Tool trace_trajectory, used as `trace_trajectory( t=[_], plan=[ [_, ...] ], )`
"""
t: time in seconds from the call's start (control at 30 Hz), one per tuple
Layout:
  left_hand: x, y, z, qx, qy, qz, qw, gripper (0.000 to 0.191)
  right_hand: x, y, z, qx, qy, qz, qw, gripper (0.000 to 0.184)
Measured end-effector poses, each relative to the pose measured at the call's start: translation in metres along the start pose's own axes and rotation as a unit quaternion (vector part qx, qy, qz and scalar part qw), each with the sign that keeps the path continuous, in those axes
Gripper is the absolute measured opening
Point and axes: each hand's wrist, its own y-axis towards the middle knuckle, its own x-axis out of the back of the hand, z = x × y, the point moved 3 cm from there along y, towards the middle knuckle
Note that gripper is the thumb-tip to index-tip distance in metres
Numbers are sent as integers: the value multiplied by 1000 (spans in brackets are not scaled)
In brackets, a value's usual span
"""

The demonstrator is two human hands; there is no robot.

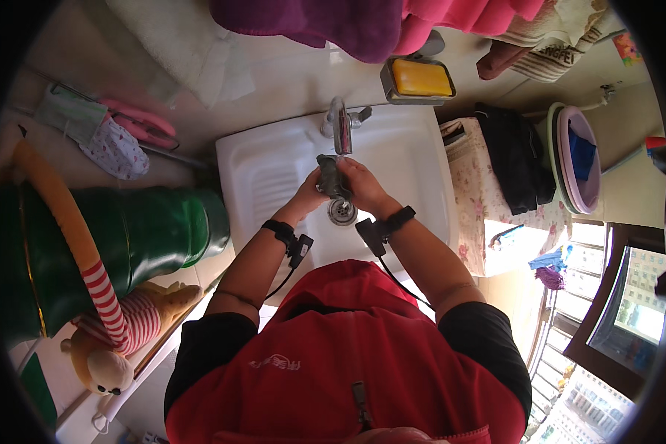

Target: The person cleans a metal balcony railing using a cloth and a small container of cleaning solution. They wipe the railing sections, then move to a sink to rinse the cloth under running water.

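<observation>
A dark grey-green wet cloth point(333, 178) is bunched between my two hands, just below the spout of a chrome faucet point(342, 127). My left hand point(308, 195) grips its left side, and my right hand point(362, 186) holds the right side with the thumb near the top. Both hands are over the white washbasin point(280, 166), above its metal drain point(342, 212). Whether water runs from the spout I cannot tell. Parts of the fingers are hidden behind the cloth.
A yellow soap bar point(422, 77) lies in a holder point(389, 83) behind the basin. Purple cloth point(311, 22) hangs above. To the right are a black cloth point(515, 158) on a floral cover point(466, 188) and upright plastic basins point(583, 194). A plush toy point(108, 372) hangs at left.
</observation>
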Motion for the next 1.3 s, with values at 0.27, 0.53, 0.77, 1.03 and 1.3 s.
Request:
trace_trajectory(
  t=[0.27, 0.53, 0.77, 1.03, 1.3],
  plan=[
    [1, 0, 1, 9, -267, 12, 964, 56, 40, -9, -19, -146, -66, -98, 982, 51],
    [9, 0, 6, 149, -492, -38, 857, 36, 9, 22, -29, 194, -464, -139, 853, 24],
    [-15, 4, -7, 174, -407, -62, 895, 48, -10, 33, -22, 156, -612, -228, 741, 32],
    [-7, 6, 2, 156, -394, -45, 905, 56, 20, 32, -35, 225, -449, -105, 858, 27],
    [-18, 10, 0, 201, -393, -55, 896, 48, -7, 34, -16, 91, -632, -173, 750, 29]
  ],
)
